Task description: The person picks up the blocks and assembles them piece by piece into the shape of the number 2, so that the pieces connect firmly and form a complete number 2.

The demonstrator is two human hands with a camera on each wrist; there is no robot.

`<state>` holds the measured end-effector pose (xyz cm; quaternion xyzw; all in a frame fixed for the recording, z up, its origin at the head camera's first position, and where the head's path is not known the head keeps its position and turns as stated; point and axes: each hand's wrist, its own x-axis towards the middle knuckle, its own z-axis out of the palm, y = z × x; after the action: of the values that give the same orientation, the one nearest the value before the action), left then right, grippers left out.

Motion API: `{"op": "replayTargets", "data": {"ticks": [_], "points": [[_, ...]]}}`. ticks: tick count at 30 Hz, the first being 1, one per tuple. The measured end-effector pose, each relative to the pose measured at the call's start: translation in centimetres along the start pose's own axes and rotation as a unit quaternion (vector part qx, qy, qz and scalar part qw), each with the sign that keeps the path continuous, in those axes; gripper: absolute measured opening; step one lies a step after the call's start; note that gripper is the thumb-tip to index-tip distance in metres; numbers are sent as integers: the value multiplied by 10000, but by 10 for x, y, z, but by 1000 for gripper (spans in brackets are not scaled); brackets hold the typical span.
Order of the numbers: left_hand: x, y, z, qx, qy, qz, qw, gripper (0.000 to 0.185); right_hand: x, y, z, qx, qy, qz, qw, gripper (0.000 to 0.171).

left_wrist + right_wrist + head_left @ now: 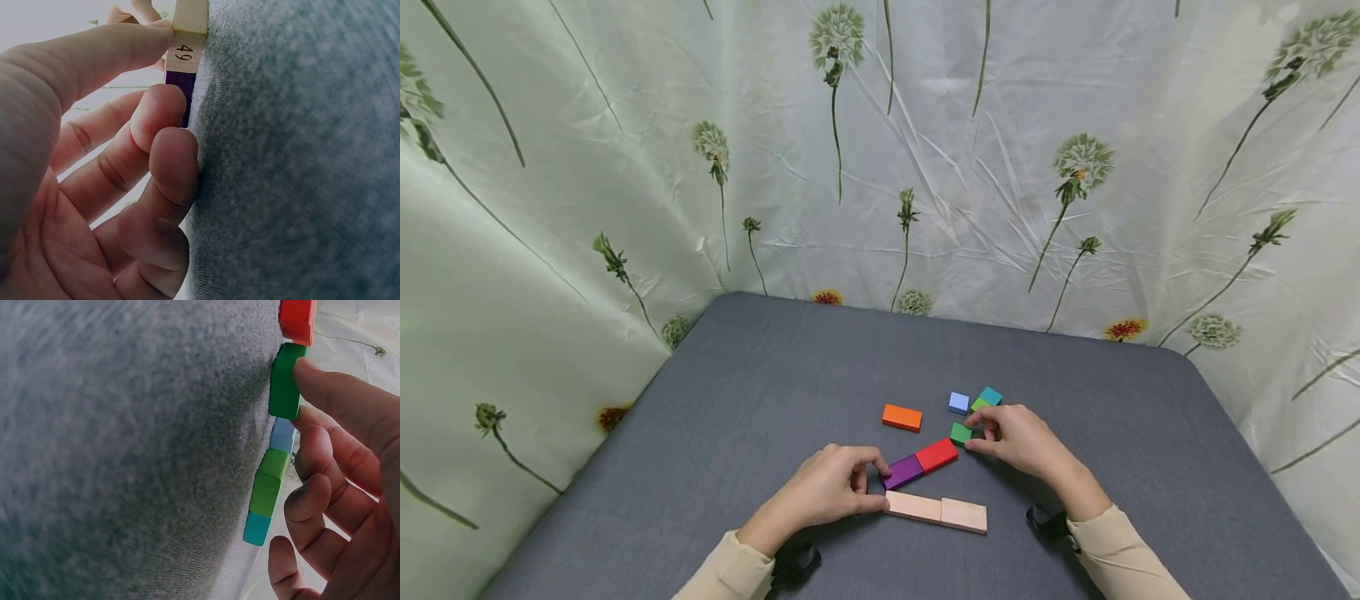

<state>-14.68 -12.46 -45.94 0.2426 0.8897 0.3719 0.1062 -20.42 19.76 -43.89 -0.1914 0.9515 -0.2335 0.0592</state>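
Note:
My right hand (1026, 442) pinches a green block (960, 434) between thumb and index finger, just past the far end of a red block (937, 455). The red block meets a purple block (902, 472) end to end, in a slanting row. My left hand (827, 487) is at the row's near end, its index fingertip touching the purple block. Its thumb tip is at the left end of a plain wooden block (913, 507). In the left wrist view a wooden face (183, 55) marked 49 shows near the thumb, and the other fingers are loosely bent.
A second plain wooden block (964, 516) abuts the first. Beyond the row lies an orange block (902, 417). Blue (958, 402), light green (981, 405) and teal (991, 396) blocks sit close beyond my right hand. A flowered curtain (880, 167) surrounds the grey table (775, 375).

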Motion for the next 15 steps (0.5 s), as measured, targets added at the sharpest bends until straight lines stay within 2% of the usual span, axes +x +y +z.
{"op": "replayTargets", "data": {"ticks": [15], "points": [[0,-1,0,35,23,53,10000,29,-1,1,4,-32,77,-12,10000,22]]}}
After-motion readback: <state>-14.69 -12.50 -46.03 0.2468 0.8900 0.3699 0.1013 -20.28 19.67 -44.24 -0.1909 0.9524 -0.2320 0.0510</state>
